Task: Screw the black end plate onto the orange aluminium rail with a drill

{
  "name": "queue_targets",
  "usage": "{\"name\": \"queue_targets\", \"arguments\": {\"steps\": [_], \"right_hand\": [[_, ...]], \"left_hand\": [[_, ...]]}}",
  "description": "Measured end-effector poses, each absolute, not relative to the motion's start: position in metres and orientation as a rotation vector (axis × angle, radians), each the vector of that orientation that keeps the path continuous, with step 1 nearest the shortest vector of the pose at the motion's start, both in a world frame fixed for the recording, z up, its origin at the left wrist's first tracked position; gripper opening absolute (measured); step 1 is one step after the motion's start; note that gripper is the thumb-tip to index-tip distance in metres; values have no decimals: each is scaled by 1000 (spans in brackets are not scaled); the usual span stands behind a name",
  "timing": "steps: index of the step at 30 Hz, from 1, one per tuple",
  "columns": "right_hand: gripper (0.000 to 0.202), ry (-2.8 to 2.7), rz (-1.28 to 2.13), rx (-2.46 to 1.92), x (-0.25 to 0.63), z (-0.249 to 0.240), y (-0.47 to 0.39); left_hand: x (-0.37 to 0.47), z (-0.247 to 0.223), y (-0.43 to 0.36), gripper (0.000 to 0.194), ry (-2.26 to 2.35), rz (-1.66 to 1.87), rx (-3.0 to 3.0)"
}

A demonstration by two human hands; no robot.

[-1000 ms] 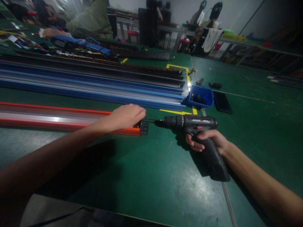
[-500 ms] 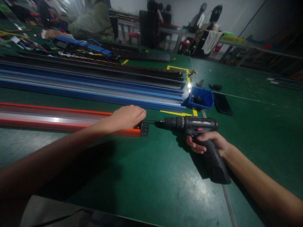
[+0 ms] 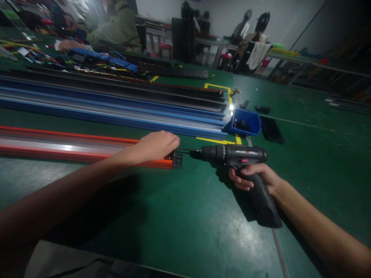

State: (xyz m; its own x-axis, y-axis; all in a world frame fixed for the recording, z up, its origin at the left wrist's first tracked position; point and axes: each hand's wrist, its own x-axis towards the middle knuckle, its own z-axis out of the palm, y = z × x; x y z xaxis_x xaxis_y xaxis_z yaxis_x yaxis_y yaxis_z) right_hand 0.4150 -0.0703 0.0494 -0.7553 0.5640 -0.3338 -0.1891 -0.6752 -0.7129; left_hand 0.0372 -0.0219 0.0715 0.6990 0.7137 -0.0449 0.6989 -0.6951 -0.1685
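My right hand is wrapped round the handle of a black power drill, which lies on its side with its long bit pointing left. The bit reaches the end of an orange-edged metal profile. On that end sits a black end piece with slots. My left hand rests over the profile's right end, its fingers closed and bent down at the end piece; what they pinch there is hidden.
Blue profiles and black ones lie behind the orange one. A blue bin with dark parts stands at their right end, beside a black flat device. Wires and a person's hand are at the back left.
The camera view has shifted slightly. Both hands, the drill and the orange profile keep the same positions relative to each other.
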Motion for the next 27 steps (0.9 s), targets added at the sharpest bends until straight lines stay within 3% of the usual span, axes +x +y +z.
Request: {"name": "queue_targets", "arguments": {"steps": [27], "right_hand": [[22, -927, 2449, -734, 417, 46, -70]], "left_hand": [[38, 72, -23, 33, -1157, 178, -2759]]}}
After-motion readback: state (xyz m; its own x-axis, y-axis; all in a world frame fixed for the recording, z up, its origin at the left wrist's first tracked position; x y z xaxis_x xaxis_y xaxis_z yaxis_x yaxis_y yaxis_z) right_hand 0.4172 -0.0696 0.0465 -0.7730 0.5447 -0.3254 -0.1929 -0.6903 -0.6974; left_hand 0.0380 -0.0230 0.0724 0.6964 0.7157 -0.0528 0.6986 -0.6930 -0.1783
